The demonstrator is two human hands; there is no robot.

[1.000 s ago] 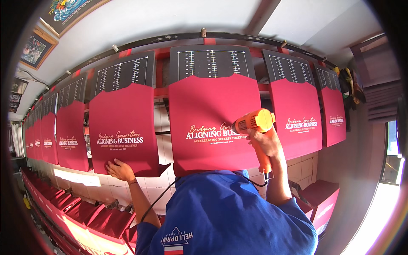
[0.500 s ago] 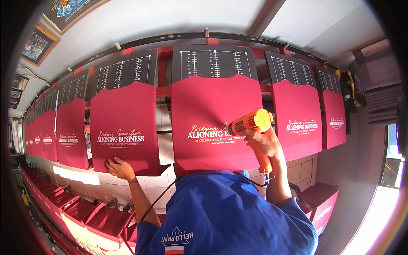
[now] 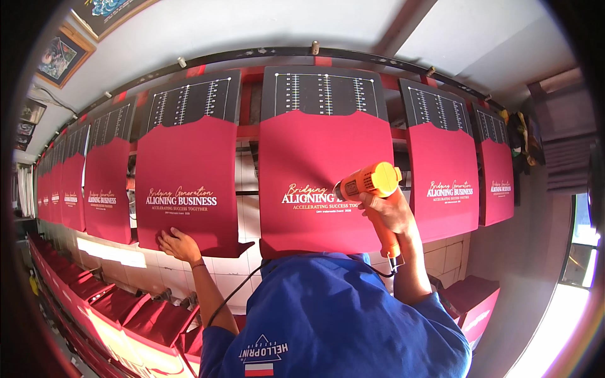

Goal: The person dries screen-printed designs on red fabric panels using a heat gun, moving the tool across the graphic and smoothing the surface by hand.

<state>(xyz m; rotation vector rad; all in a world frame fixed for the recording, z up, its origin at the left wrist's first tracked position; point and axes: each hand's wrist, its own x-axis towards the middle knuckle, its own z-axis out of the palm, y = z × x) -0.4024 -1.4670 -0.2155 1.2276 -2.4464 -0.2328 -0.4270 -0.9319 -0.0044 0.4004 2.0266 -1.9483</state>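
My right hand (image 3: pixel 392 215) is closed around the handle of an orange heat gun (image 3: pixel 373 179). Its nozzle points left, over the gold and white print on a dark red shirt (image 3: pixel 324 148). That shirt is stretched over a black printing board (image 3: pixel 328 94) with white ruled scales, and the gun's body hides part of the lettering. To the left, another dark red shirt (image 3: pixel 186 151) bears the same print. My left hand (image 3: pixel 179 244) lies against its lower edge with the fingers stretched out, holding nothing.
More boards with printed red shirts line the rack, such as a right-hand shirt (image 3: pixel 441 164). A black cord (image 3: pixel 236 290) runs from the gun across my front. Behind me on the left stands a second row of red shirts (image 3: pixel 151 321). A black rail (image 3: pixel 265 51) edges the rack.
The heat gun has shifted slightly left relative to the middle shirt, covering more of its print. My left hand stays at the left shirt's lower edge. The whole view has turned a little.
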